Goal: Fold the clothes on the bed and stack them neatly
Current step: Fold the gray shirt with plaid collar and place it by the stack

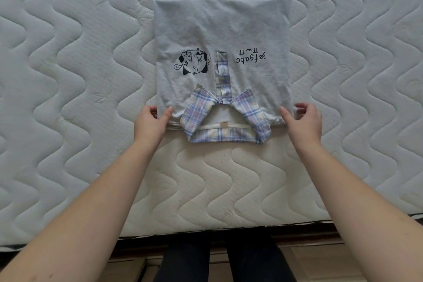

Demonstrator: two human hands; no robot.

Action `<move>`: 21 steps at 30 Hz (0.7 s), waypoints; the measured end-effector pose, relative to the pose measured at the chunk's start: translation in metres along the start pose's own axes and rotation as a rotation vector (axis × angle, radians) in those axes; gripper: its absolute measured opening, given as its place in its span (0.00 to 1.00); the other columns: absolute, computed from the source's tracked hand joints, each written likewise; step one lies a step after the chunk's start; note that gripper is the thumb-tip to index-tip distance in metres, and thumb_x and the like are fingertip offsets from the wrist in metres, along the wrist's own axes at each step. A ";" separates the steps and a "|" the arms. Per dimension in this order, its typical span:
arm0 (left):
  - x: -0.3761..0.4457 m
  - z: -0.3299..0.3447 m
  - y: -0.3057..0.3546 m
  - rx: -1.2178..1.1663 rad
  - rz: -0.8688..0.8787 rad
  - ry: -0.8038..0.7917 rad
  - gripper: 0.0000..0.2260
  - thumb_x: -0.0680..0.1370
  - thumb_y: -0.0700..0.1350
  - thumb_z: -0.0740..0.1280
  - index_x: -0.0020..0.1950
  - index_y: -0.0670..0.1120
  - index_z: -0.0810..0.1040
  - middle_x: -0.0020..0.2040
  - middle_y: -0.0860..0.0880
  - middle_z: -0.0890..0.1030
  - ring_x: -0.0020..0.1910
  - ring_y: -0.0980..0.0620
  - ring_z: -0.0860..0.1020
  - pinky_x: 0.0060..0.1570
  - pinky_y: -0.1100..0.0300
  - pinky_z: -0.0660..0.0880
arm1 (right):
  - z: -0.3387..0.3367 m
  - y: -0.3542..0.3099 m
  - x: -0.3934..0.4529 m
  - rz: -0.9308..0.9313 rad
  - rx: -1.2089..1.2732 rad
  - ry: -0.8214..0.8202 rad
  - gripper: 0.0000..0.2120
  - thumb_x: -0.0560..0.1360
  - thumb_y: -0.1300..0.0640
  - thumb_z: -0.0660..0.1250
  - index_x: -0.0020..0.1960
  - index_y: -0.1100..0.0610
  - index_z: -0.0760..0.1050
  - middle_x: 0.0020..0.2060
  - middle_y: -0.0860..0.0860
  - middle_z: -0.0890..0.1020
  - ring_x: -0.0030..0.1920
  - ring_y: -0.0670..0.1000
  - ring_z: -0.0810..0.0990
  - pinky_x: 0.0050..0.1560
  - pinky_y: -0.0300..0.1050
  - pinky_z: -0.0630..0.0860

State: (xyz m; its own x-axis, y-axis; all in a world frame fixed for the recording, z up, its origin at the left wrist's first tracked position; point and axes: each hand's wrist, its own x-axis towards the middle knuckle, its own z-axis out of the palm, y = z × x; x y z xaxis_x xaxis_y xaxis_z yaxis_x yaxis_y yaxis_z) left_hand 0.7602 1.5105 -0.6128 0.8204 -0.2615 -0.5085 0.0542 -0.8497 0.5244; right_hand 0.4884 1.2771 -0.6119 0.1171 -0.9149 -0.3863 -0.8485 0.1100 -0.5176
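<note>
A light grey shirt (219, 30) with a plaid collar (225, 131) and placket lies folded into a rectangle on the mattress, collar end toward me. It carries a black cartoon print and upside-down lettering. My left hand (152, 121) pinches the near left corner of the shirt between thumb and fingers. At the near right corner, my right hand (302, 119) has its thumb on top of the fabric and its fingers curled at the shirt's edge.
The quilted white mattress (68, 75) fills the view on all sides of the shirt. Its near edge (206, 233) runs across the bottom, with my dark-trousered legs and a wooden floor below it.
</note>
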 end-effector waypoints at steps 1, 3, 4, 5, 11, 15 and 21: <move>0.000 0.000 0.001 0.006 0.002 -0.008 0.20 0.76 0.53 0.72 0.61 0.42 0.75 0.47 0.49 0.76 0.46 0.50 0.74 0.45 0.61 0.67 | 0.001 -0.003 0.002 -0.023 -0.028 0.004 0.22 0.71 0.44 0.74 0.58 0.55 0.75 0.55 0.55 0.76 0.55 0.54 0.75 0.60 0.49 0.72; -0.002 0.000 0.000 0.060 0.004 -0.027 0.17 0.77 0.50 0.71 0.59 0.40 0.75 0.44 0.49 0.75 0.45 0.47 0.75 0.43 0.62 0.65 | 0.003 -0.006 0.007 0.002 -0.046 -0.016 0.19 0.72 0.47 0.73 0.58 0.56 0.75 0.54 0.56 0.78 0.55 0.55 0.77 0.58 0.51 0.72; -0.003 -0.001 0.000 0.097 0.006 -0.034 0.15 0.77 0.49 0.70 0.57 0.40 0.75 0.43 0.48 0.75 0.46 0.45 0.76 0.43 0.60 0.65 | 0.004 -0.008 0.009 0.051 -0.014 -0.045 0.17 0.74 0.50 0.72 0.57 0.58 0.75 0.53 0.57 0.79 0.55 0.57 0.78 0.57 0.50 0.72; -0.005 -0.002 0.000 0.125 0.018 -0.025 0.14 0.78 0.48 0.70 0.56 0.39 0.75 0.43 0.46 0.75 0.47 0.43 0.76 0.43 0.58 0.66 | 0.004 -0.009 0.011 0.101 0.025 -0.070 0.15 0.74 0.52 0.71 0.57 0.59 0.75 0.52 0.57 0.80 0.55 0.58 0.79 0.56 0.49 0.72; -0.041 0.003 0.009 0.037 0.324 0.148 0.09 0.80 0.47 0.66 0.51 0.41 0.73 0.46 0.42 0.76 0.46 0.43 0.74 0.49 0.50 0.71 | 0.007 -0.031 -0.014 -0.213 -0.045 0.136 0.13 0.76 0.53 0.67 0.55 0.61 0.74 0.51 0.58 0.78 0.52 0.58 0.75 0.55 0.52 0.69; -0.064 0.022 0.016 0.278 0.527 -0.002 0.21 0.73 0.50 0.75 0.60 0.41 0.74 0.54 0.42 0.74 0.53 0.44 0.72 0.55 0.50 0.70 | 0.033 -0.040 -0.055 -0.432 -0.302 -0.166 0.23 0.74 0.46 0.71 0.62 0.57 0.72 0.56 0.55 0.73 0.56 0.56 0.71 0.58 0.52 0.68; -0.062 0.030 0.025 0.378 0.613 -0.058 0.13 0.68 0.28 0.68 0.51 0.38 0.80 0.49 0.36 0.76 0.48 0.35 0.74 0.47 0.43 0.74 | 0.038 -0.047 -0.047 -0.479 -0.409 -0.072 0.13 0.72 0.61 0.66 0.56 0.58 0.75 0.51 0.57 0.76 0.52 0.60 0.74 0.52 0.52 0.64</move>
State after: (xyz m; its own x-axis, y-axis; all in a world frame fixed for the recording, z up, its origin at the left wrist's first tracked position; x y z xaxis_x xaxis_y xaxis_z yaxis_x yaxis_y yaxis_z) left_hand 0.6937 1.4912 -0.5891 0.6080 -0.7569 -0.2397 -0.6152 -0.6400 0.4603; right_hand 0.5429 1.3299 -0.5986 0.5554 -0.7958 -0.2415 -0.8201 -0.4760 -0.3175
